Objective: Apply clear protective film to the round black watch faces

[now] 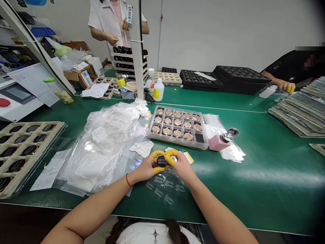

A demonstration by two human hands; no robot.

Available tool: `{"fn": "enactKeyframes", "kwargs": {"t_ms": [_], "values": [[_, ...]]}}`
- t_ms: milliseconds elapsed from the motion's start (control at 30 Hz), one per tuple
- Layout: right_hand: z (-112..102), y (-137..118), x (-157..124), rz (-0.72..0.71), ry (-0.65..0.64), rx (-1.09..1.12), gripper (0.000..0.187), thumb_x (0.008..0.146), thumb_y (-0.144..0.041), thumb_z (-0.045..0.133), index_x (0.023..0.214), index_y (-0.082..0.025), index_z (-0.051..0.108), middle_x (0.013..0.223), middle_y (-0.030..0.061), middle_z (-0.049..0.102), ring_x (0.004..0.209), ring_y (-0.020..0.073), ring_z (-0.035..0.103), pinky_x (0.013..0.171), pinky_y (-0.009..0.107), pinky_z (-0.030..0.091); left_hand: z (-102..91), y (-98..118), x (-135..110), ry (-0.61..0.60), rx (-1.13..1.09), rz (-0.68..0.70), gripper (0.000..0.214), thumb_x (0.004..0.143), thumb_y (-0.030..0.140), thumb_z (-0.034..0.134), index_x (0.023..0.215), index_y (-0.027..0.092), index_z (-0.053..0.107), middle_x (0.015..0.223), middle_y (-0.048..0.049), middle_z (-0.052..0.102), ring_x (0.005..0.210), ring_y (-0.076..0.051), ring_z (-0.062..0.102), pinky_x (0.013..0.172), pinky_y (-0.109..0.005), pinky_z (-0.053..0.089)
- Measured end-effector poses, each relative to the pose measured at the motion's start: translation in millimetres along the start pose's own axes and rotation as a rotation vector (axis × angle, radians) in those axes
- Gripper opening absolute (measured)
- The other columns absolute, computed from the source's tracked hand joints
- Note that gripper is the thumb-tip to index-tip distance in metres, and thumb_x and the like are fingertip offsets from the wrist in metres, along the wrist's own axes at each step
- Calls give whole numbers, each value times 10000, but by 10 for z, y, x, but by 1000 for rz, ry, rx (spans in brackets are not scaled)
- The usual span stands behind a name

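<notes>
My left hand (148, 166) and my right hand (180, 164) meet over the green table, both with yellow finger cots. Together they pinch a small round black disc (161, 161) between thumbs and forefingers. A clear printed plastic bag (165, 186) lies flat under my hands. Just beyond stands a clear tray (201, 144) with rows of round gold-coloured pieces and one dark slot at its near right corner. Scraps of white paper (142, 148) lie to the left of my hands.
A pile of clear plastic bags (106, 142) lies left. A beige tray of black discs (30, 149) sits at far left. A pink pump dispenser (219, 141) stands right of the tray. Black trays (228, 78) and bottles (158, 89) stand behind. Two other people work across the table.
</notes>
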State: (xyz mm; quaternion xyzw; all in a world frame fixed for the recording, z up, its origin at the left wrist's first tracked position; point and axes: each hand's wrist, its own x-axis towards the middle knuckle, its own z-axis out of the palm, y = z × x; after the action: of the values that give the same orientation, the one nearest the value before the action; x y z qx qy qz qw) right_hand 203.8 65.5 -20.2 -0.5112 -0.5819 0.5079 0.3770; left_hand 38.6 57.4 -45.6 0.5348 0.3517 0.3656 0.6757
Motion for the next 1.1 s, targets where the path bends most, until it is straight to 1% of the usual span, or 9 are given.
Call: {"fn": "enactKeyframes", "kwargs": {"t_ms": [133,400,800,1100], "values": [[4,-14,-5,2,-5,6,86,734,-267,558,722,-193,600,832,31,624,822,193,554,770,321,418,8,18,-2,13,25,0,503,693,257,723,1134,225,484,1056,-56,624,898,-198,642,820,-337,516],[4,-44,-11,17,3,10,92,720,-275,569,715,-191,606,836,38,630,819,198,554,756,325,419,27,63,-5,-10,24,-11,482,715,256,710,1132,230,470,977,-39,629,903,-199,641,827,-338,508],[4,23,-1,-4,5,2,105,738,-277,562,743,-182,607,875,47,641,845,196,569,784,329,431,3,14,7,-22,21,-18,489,716,261,711,1132,218,460,948,-45,647,888,-203,644,842,-366,499],[4,32,4,-4,12,2,100,735,-274,562,735,-182,604,868,47,643,848,196,573,791,329,433,4,-1,5,-18,21,-12,486,713,254,715,1126,223,460,1001,-50,635,890,-191,638,836,-358,497]]}}
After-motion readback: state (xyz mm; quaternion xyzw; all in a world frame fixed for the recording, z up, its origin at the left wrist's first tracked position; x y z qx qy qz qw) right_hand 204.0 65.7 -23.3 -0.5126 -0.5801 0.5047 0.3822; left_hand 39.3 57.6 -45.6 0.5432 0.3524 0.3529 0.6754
